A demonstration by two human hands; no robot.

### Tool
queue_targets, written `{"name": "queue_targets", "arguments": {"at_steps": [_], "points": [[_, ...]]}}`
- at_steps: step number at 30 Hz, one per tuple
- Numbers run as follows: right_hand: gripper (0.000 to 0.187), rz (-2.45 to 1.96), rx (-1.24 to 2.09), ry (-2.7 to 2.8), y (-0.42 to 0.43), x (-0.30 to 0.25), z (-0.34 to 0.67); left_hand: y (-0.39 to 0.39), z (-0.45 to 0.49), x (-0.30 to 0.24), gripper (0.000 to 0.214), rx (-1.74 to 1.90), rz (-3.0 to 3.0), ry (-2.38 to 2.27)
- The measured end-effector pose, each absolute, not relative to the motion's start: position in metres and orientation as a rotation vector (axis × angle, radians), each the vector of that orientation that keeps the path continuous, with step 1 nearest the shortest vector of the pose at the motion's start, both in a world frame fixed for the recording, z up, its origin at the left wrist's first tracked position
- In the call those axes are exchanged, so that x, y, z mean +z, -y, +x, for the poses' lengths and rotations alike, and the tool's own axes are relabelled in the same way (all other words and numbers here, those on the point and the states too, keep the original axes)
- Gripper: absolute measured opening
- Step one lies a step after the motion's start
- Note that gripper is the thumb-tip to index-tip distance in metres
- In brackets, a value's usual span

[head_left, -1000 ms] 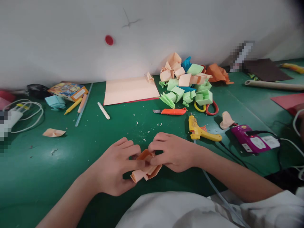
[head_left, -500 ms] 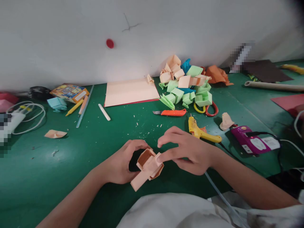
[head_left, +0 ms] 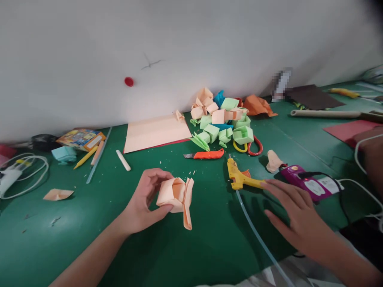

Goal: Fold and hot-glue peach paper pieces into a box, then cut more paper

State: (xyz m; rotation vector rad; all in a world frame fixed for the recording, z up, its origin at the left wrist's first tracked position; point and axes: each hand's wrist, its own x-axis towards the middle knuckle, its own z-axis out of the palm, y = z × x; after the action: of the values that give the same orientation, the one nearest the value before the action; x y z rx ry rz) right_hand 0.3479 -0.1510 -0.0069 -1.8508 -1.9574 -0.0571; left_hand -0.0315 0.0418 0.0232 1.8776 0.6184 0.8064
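Note:
A folded peach paper box is held up in my left hand, thumb along its lower side and fingers behind it. On its right side a folded paper strip sticks out and hangs down past the box. My right hand is stretched out with its fingers apart, fingertips at the handle end of a yellow glue gun. The glue gun lies on the green table, with a long clear glue stick trailing from it toward me. Whether the fingertips touch the handle, I cannot tell.
An orange box cutter lies with its blade out, beside red and yellow scissors. Behind stands a pile of folded papers. A purple power adapter with cables lies at right; a peach sheet lies against the wall.
My right hand has left the paper strip and moved right to the glue gun's handle. My left hand has turned the paper box, so its strip now points to the right and down.

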Motion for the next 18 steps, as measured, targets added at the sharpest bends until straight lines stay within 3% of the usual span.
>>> {"name": "queue_targets", "arguments": {"at_steps": [3, 9, 18], "points": [[0.063, -1.985, -0.051, 1.802, 0.143, -0.028, 0.357, -0.061, -0.021, 0.043, 0.055, 0.813, 1.998, -0.586], [0.037, -1.888, -0.027, 1.962, 0.110, -0.029, 0.378, -0.113, 0.007, 0.093, 0.058, 0.675, 2.380, -0.549], [0.038, -1.826, -0.002, 2.140, 0.101, -0.021, 0.429, -0.163, 0.034, 0.132, 0.053, 0.585, 2.637, -0.454]]}}
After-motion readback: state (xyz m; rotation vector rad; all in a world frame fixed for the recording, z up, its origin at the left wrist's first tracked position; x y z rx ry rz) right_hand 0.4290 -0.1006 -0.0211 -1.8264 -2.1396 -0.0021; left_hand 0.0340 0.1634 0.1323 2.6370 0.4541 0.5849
